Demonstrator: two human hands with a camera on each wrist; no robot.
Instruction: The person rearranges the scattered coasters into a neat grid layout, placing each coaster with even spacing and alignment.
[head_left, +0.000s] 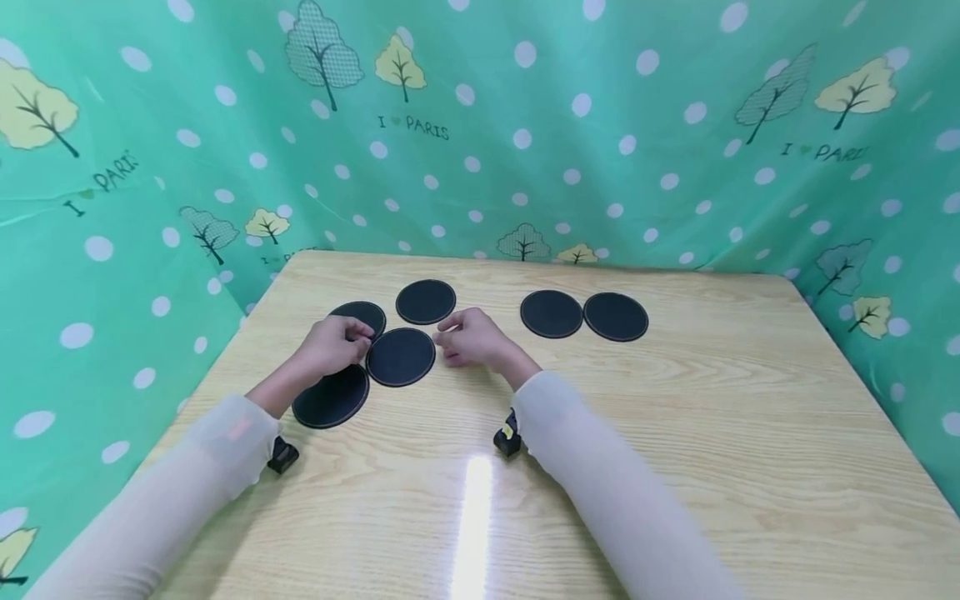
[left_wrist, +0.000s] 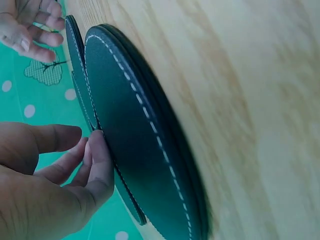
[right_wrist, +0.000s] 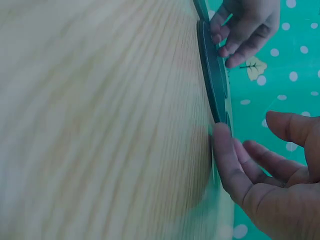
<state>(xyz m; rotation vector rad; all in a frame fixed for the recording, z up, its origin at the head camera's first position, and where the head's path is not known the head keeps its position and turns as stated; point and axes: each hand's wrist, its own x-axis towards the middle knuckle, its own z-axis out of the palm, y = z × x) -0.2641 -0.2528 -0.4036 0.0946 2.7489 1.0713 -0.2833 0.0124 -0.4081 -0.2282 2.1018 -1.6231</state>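
Round black coasters with stitched rims lie flat on the wooden table. My left hand (head_left: 335, 343) is over the left group, between the upper-left coaster (head_left: 363, 312) and the lower-left coaster (head_left: 330, 400), partly covering both. In the left wrist view its fingertips (left_wrist: 100, 142) rest right at the edge of a coaster (left_wrist: 130, 125), thumb held apart. At the right edge of the middle coaster (head_left: 401, 357) is my right hand (head_left: 476, 339). Its index fingertip (right_wrist: 221, 131) meets the coaster's rim in the right wrist view, with the thumb spread away and nothing gripped.
Behind the middle coaster lies another black coaster (head_left: 426, 302). Farther right, two coasters (head_left: 551, 313) sit side by side. The light wooden table (head_left: 750, 433) is bordered by a green dotted curtain (head_left: 517, 150) at the back and sides.
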